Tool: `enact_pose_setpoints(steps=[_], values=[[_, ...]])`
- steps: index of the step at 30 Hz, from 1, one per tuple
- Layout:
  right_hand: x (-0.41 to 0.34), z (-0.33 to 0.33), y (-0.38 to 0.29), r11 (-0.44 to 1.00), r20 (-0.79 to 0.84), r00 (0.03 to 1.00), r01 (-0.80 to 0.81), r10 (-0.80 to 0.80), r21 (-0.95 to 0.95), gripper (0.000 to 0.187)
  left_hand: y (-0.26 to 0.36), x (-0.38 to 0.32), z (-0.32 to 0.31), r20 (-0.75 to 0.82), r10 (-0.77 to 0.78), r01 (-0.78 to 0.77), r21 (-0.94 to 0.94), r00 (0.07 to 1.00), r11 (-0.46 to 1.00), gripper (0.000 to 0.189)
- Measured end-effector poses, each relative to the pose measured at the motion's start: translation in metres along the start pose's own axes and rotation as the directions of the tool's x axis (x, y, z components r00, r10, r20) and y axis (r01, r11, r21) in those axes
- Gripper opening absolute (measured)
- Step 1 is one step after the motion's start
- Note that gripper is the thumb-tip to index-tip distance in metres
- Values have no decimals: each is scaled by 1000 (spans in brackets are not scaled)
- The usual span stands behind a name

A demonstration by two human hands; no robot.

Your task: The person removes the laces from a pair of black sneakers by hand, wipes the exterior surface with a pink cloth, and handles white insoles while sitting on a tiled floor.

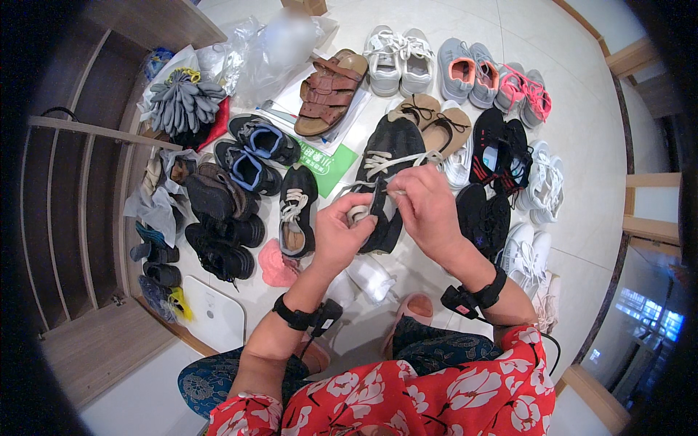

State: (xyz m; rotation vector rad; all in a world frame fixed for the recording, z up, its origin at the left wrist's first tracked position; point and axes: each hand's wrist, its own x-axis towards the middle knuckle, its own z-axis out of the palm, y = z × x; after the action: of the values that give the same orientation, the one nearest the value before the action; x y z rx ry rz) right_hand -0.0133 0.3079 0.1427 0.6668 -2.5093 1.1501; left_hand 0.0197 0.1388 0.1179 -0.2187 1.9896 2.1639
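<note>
A black lace-up shoe (393, 143) is in front of me, toe pointing away, with pale shoelaces (388, 162) loose across its front. My left hand (342, 228) grips the shoe's opening between thumb and fingers, a curl of lace beside the thumb. At the opposite side of the opening, my right hand (428, 211) pinches a lace end; its fingertips partly hide the eyelets. A similar black shoe (298, 210) with pale laces lies to the left of my left hand.
Rows of shoes flank the work, including grey sneakers (401, 60), a brown sandal (332, 92) and white shoes (526, 253). An open wooden cabinet (82, 218) stands left, a white scale (212, 313) below it. A pink cloth (277, 264) and white bundles (371, 278) lie near my feet.
</note>
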Motion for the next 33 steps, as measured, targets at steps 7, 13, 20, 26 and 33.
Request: enact_pose_setpoints(steps=[7, 13, 20, 26, 33], values=[[-4, 6, 1, 1000, 3, 1000, -24, 24, 11, 23, -5, -2, 0, -32, 57, -54, 81, 998, 995, 29], [-5, 11, 0, 998, 23, 999, 29, -28, -56, 25, -3, -6, 3, -59, 78, -72, 105, 995, 992, 29], [-8, 12, 9, 1000, 77, 997, 28, -29, 11, 22, -14, -7, 3, -25, 166, -160, 170, 986, 972, 29], [-3, -10, -2, 955, 131, 975, -206, 182, 212, 35, -25, -3, -2, -123, 238, -211, 200, 963, 957, 32], [-26, 16, -6, 643, 292, 801, -595, 523, 482, 29, -11, -7, 12, -175, 190, -138, 273, 966, 952, 29]])
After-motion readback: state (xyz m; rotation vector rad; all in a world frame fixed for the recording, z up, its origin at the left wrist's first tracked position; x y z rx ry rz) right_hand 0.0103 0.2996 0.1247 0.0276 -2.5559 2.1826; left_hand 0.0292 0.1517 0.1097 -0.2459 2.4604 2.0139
